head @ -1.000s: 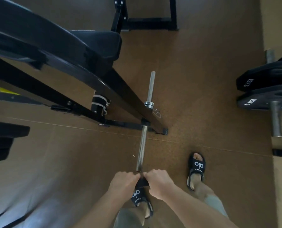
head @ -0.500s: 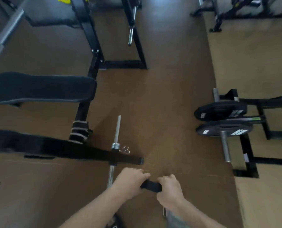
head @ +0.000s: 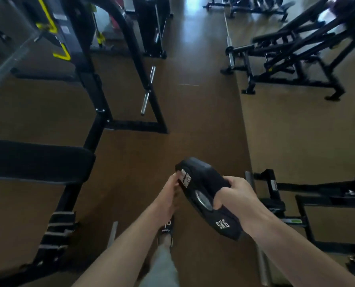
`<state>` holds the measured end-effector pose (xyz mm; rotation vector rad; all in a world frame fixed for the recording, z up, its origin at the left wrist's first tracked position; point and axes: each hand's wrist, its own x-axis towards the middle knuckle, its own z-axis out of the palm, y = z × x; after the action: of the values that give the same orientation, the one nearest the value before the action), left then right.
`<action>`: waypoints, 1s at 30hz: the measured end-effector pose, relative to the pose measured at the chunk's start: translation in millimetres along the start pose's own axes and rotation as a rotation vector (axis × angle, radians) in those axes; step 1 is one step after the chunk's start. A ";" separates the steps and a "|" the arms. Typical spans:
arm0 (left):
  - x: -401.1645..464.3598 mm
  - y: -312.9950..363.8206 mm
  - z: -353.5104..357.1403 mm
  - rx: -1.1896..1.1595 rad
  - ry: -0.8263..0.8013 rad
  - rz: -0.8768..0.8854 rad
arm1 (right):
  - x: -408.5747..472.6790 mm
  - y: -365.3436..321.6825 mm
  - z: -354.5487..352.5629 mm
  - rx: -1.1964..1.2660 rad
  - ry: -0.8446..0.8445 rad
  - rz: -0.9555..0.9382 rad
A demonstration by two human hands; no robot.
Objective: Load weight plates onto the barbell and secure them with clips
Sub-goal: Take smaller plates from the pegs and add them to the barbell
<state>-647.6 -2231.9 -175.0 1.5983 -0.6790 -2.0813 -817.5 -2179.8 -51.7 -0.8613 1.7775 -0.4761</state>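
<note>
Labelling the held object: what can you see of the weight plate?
The weight plate is a black, matte, rubber-looking disc with a grey metal-looking centre hole, white "5KG" lettering near its lower edge and a blurred white label near its left edge. It is held tilted in the air. The right hand grips its right edge; the left hand holds its left edge.

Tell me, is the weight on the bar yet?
Not yet. Nothing looks loaded or clipped. Both hands, left hand and right hand, hold a black 5KG plate in the air. The bar end near the foot is bare. Sliding it on and clipping remain.
</note>
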 end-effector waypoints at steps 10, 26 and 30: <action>180.6 228.4 42.5 -0.019 0.150 -0.029 | 188.6 -162.0 -82.7 0.342 -0.027 0.011; 447.4 614.5 114.1 -0.319 0.409 0.130 | 534.1 -442.6 -260.3 0.234 -0.218 -0.271; 500.1 697.2 97.1 -0.466 0.426 0.147 | 617.5 -532.5 -263.8 0.163 -0.331 -0.282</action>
<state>-837.1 -3071.6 -106.1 1.5808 -0.1421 -1.5681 -1002.8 -3014.3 9.3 -1.0158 1.3039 -0.6133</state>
